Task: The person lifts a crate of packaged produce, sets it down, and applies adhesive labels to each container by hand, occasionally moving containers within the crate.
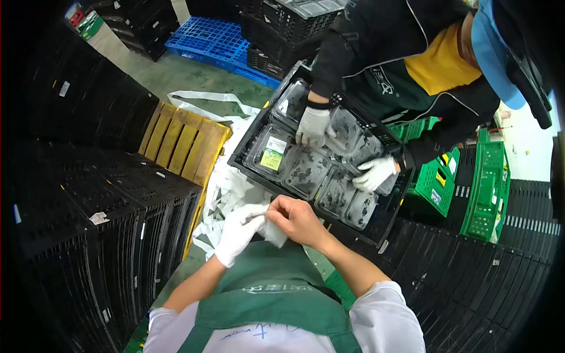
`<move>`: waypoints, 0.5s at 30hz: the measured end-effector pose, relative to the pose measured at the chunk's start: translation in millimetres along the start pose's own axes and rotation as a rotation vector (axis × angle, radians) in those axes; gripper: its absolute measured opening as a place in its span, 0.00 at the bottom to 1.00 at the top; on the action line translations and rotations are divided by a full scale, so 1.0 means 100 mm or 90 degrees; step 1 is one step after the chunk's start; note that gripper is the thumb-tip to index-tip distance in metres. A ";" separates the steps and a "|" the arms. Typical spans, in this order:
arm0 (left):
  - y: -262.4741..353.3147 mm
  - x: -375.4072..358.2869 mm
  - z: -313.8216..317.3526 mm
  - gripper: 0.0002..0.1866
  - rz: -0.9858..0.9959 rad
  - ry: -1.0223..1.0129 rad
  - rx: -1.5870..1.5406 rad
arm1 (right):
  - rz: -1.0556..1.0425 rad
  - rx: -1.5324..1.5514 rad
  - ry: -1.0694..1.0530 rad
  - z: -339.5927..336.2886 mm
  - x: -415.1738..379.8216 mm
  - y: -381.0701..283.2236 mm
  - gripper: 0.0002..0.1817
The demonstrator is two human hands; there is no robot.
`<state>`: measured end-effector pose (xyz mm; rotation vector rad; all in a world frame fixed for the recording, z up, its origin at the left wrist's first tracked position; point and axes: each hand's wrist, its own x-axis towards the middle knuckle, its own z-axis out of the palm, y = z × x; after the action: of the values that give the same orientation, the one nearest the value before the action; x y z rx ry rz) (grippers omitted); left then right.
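My left hand point(239, 230) wears a white knit glove, its fingers pinched together in front of my green apron. Bare, my right hand point(296, 220) meets it there with thumb and forefinger closed. Between them hangs a limp white glove point(273, 235), gripped by both hands and partly hidden by the fingers. Just beyond is a black crate point(254, 172) with clear plastic boxes point(307, 172) of dark contents; one box bears a white and green label point(273, 154). A co-worker's two gloved hands point(315, 126) rest on boxes inside the crate.
Stacked black crates point(106, 217) rise on my left. A yellow wooden pallet point(179, 141) and white strapping point(229, 197) lie beside the crate. Farther off is a blue pallet point(212, 41). Green crates point(435, 185) stand to the right, near the co-worker point(388, 65).
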<state>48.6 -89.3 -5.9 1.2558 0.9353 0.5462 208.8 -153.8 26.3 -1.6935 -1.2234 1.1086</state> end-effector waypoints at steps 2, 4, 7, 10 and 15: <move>-0.09 -0.03 0.10 0.08 -0.127 -0.084 -0.005 | 0.054 0.046 0.086 -0.01 -0.07 0.11 0.08; -0.16 -0.05 0.26 0.08 -0.077 -0.009 -0.022 | 0.149 0.104 0.153 -0.02 -0.16 0.30 0.09; -0.16 0.04 0.30 0.10 -0.071 0.025 -0.082 | 0.030 0.037 0.110 0.05 -0.31 0.43 0.19; -0.15 0.05 0.35 0.13 -0.075 0.020 -0.105 | 0.151 0.074 0.035 -0.01 -0.31 0.43 0.16; 0.01 0.09 0.40 0.14 -0.047 0.012 -0.073 | 0.195 0.017 0.104 -0.10 -0.30 0.43 0.14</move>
<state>86.6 -104.0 -5.8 1.1111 0.9485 0.5468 226.2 -194.6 -3.9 -1.9529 -0.8633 1.1312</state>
